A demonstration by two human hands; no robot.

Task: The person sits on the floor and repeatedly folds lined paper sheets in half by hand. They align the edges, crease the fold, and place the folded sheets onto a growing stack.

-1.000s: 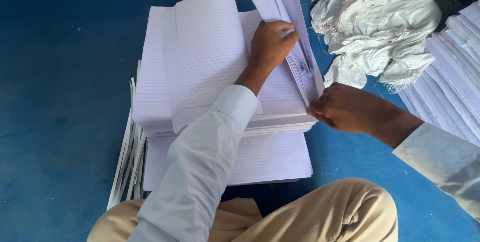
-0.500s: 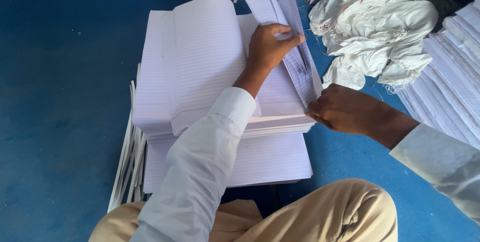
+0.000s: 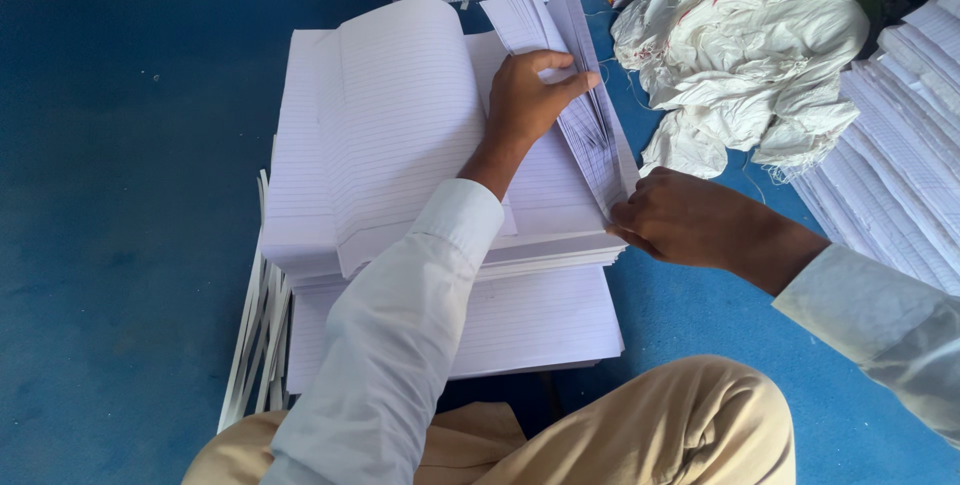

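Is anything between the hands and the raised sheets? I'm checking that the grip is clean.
Nothing visible. The left hand presses directly on the raised sheets, and the right hand pinches their lower edge at the stack. The cloth lies apart, to the right.

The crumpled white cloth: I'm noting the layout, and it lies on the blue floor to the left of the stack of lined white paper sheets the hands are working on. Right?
Not quite. The head view shows the crumpled white cloth on the blue floor to the right of the stack of lined white paper sheets, beyond the right hand.
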